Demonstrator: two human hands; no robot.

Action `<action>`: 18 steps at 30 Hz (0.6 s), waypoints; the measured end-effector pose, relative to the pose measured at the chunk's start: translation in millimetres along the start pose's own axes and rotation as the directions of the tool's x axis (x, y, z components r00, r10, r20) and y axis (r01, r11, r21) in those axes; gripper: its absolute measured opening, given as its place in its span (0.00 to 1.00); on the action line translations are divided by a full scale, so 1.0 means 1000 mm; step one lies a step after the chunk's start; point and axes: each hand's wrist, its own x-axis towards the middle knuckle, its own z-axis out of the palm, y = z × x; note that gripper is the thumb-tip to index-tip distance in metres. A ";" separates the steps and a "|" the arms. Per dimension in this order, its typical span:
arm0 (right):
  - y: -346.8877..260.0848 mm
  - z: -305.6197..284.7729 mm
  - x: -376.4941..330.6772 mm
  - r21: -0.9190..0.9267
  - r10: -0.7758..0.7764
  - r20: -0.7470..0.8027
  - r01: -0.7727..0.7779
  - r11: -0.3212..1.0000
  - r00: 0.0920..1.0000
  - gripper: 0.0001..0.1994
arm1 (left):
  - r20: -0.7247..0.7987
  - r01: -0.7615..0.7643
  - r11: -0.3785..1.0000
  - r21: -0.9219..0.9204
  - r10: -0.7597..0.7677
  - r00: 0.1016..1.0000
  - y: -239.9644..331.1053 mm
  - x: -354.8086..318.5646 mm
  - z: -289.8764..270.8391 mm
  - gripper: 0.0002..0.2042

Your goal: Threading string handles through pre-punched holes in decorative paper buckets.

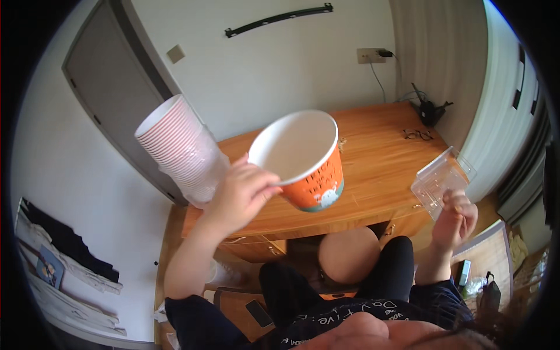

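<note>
My left hand (242, 195) pinches the rim of a large orange paper bucket (315, 184) with a white inside and a printed cartoon figure. The bucket is tilted above the wooden desk, its opening facing up and toward me. Off to the right, my right hand (456, 219) grips a clear plastic box or tray (440, 182) by its lower edge, over the desk's right front corner. To the left of my left hand, a tall stack of nested paper buckets (175, 146) in a clear plastic wrap leans at the desk's left end.
On the wooden desk (373, 140) lie a pair of glasses (417, 135) and a black router-like device (430, 109) near the wall. A round stool seat (349, 255) is under the front edge. A phone (258, 313) lies low beside my legs.
</note>
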 end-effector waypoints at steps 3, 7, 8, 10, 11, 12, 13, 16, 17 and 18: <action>-0.048 -0.031 -0.003 -0.007 0.252 0.228 -0.257 0.966 0.940 0.07 | -0.013 -0.026 0.999 -0.038 0.026 1.000 0.010 -0.014 0.058 0.06; -0.068 -0.057 0.005 -0.319 0.496 0.755 -0.420 0.850 0.429 0.04 | -0.007 -0.098 0.991 0.087 0.099 0.995 0.028 -0.027 0.111 0.07; -0.067 -0.057 0.000 -0.381 0.545 0.779 -0.456 0.804 0.310 0.05 | -0.002 -0.101 0.993 0.069 0.101 0.995 0.029 -0.027 0.121 0.07; -0.067 -0.055 -0.011 -0.523 0.632 0.769 -0.474 0.708 0.095 0.05 | -0.024 -0.088 0.995 0.049 0.089 0.996 0.034 -0.032 0.133 0.07; -0.068 -0.055 -0.016 -0.603 0.679 0.734 -0.452 0.657 0.008 0.06 | -0.019 -0.082 0.996 0.040 0.083 0.996 0.036 -0.035 0.137 0.07; -0.066 -0.056 -0.031 -0.615 0.704 0.709 -0.466 0.636 0.026 0.07 | -0.016 -0.076 0.996 0.036 0.077 0.997 0.037 -0.037 0.140 0.08; -0.066 -0.058 -0.035 -0.621 0.709 0.705 -0.468 0.629 0.016 0.07 | -0.012 -0.070 0.997 0.033 0.070 0.997 0.038 -0.039 0.143 0.08; -0.065 -0.057 -0.047 -0.765 0.797 0.593 -0.389 0.512 -0.117 0.13 | -0.022 -0.067 0.998 0.006 0.067 0.997 0.035 -0.046 0.151 0.09; -0.065 -0.057 -0.050 -0.766 0.797 0.592 -0.392 0.510 -0.121 0.13 | -0.030 -0.073 0.997 -0.010 0.072 0.997 0.033 -0.048 0.151 0.09; -0.065 -0.055 -0.052 -0.759 0.778 0.612 -0.382 0.527 -0.142 0.13 | 0.010 -0.064 0.997 -0.049 0.064 0.998 0.028 -0.050 0.152 0.09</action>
